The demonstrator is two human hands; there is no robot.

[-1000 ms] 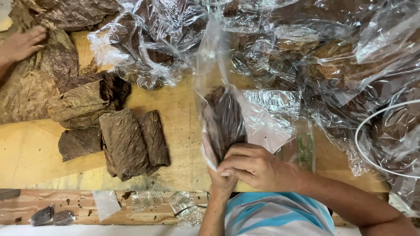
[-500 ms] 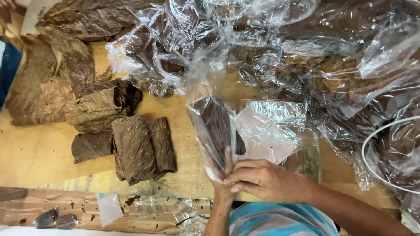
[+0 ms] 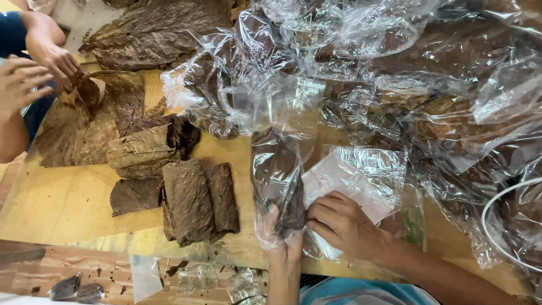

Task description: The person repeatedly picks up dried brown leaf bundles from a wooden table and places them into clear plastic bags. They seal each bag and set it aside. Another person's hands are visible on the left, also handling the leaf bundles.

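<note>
Left hand (image 3: 280,237) sits inside the clear bag (image 3: 279,169), fingers closed on a wad of brown leaves (image 3: 282,189) at the bag's lower end, over the near table edge (image 3: 68,209). Right hand (image 3: 344,226) pinches the bag's outer film beside it. Judgement: load is light; leaves soft, brittle, tear-prone; film slippery. Best hold is low on the bag, supporting the wad, not the loose top.

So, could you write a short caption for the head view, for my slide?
Left hand inside a clear plastic bag of brown leaves, right hand gripping it, above a wooden table.
</note>
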